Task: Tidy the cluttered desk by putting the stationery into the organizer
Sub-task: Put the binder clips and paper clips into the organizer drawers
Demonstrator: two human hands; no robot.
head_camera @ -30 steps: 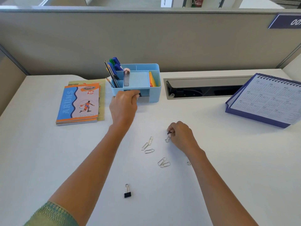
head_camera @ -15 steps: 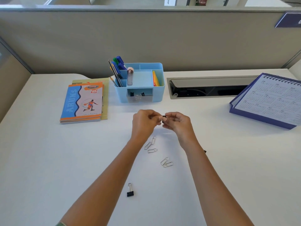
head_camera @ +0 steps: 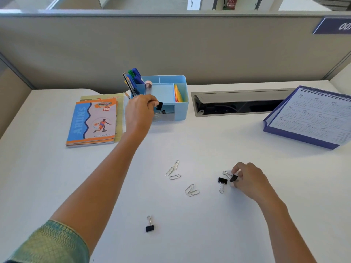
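Head view: my left hand point(head_camera: 139, 112) pinches a black binder clip point(head_camera: 159, 105) at the front drawer of the blue organizer point(head_camera: 181, 111). I judge the next move is to release it inside. My right hand point(head_camera: 248, 180) pinches a second clip point(head_camera: 234, 177) down at the bench point(head_camera: 57, 186), beside a third clip point(head_camera: 222, 180). Paper clips point(head_camera: 173, 169) lie loose. The notebook point(head_camera: 91, 122) reads "ARUNS"; the partition sign point(head_camera: 336, 25) shows "00", cut off.

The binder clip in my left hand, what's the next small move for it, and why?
Probably release it into the front drawer of the organizer. Your left hand pinches the binder clip right at that drawer's opening, where another black clip lies inside. Your right hand pinches the next clip, so the left should free up.
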